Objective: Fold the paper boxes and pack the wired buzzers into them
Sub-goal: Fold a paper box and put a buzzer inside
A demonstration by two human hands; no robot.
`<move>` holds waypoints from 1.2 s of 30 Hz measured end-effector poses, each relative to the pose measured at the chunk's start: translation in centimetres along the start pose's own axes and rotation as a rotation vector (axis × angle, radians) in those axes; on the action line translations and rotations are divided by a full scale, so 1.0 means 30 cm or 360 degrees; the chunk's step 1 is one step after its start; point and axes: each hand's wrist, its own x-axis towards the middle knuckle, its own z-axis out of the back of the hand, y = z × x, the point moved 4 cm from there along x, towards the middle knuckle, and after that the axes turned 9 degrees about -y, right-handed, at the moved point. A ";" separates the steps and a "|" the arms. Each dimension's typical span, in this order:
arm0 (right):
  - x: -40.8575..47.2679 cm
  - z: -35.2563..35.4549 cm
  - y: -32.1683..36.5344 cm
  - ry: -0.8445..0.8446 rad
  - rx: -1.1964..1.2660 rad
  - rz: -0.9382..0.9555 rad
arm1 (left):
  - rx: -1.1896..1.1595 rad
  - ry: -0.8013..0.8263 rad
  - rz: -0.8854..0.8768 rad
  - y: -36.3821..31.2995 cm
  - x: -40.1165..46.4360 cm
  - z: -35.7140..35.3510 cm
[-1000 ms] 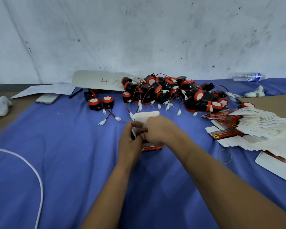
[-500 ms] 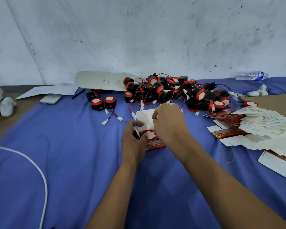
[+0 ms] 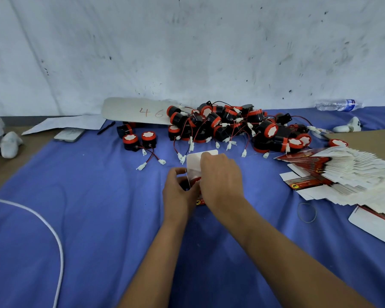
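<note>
Both hands meet on one small paper box (image 3: 192, 166) at the middle of the tabletop: the left hand (image 3: 179, 192) is in a closed grip around its near left side, thumb and fingers pinching the wall, while the right hand (image 3: 220, 181) lies over the top with its fingers pressed down on the white lid flap, which stands up behind the knuckles. Between the two hands a bit of red shows in the box mouth, too hidden to tell whether it is a buzzer or print. Below the palms a red strip of the box with a small yellow-and-black emblem peeps out; its lettering is too small to read. Just beyond the flap lies the heap of wired buzzers (image 3: 231, 125), black drums with red rims and white tops, their red and black leads ending in white plugs. Two more buzzers (image 3: 140, 140) sit apart to the left. Behind them rests a white card (image 3: 133, 110) marked "46" in red. To the right, a fanned stack of flat boxes (image 3: 347, 172) shows red print and the same emblem. A rubber band (image 3: 306, 212) lies near it on the blue cloth (image 3: 87, 207). Farther off are a phone (image 3: 69, 134), a pen (image 3: 106, 127), a water bottle (image 3: 338, 105) with an unreadable blue label, and a white cord (image 3: 53, 236).
</note>
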 end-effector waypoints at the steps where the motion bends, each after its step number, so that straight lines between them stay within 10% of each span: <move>1: 0.000 -0.007 0.001 0.0008 0.0025 -0.0007 | -0.0021 0.0009 0.0006 -0.003 0.000 0.001; 10: -0.004 -0.043 -0.036 0.0084 0.0262 -0.0361 | -0.0045 0.0079 0.0065 -0.019 -0.007 0.002; 27: 0.029 -0.044 0.019 0.0839 0.0210 0.0220 | 0.0076 0.0066 -0.0068 -0.025 -0.023 -0.003; 36: 0.020 -0.040 -0.033 0.0325 0.0747 0.0165 | 0.0090 0.0069 -0.0028 -0.015 -0.026 0.002</move>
